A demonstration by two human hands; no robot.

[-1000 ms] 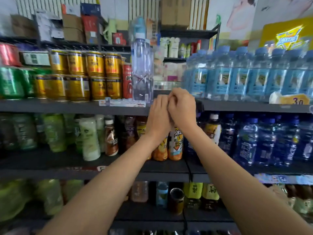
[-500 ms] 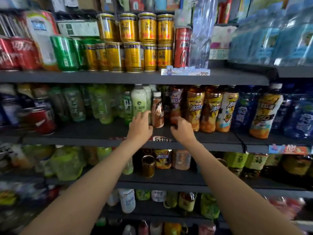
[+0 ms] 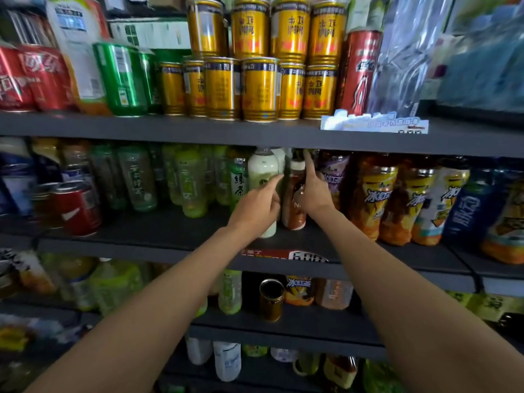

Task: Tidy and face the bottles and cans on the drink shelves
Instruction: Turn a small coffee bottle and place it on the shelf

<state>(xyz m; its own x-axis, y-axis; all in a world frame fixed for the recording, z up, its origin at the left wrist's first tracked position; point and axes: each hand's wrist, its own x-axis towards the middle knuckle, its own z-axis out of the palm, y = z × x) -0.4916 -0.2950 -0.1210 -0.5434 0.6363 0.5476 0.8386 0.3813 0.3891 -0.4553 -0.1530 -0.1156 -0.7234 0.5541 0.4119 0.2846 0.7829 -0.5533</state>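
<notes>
— While both arms reach mid-frame, what's gripped?
— Left hand (image 3: pixel 256 204) wraps the pale green bottle (image 3: pixel 263 173); right hand (image 3: pixel 313 191) clasps the brown bottle (image 3: pixel 295 211), index finger raised.
— Orientation?
— Both upright on the middle shelf (image 3: pixel 170 236), caps up, just beside each other.

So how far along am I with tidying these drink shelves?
Looks done: the gold cans up top stand stacked, labels forward. In hand: your left hand is on the pale green bottle, your right hand on the brown bottle. Left: the red cans and lower shelf look uneven.
</notes>
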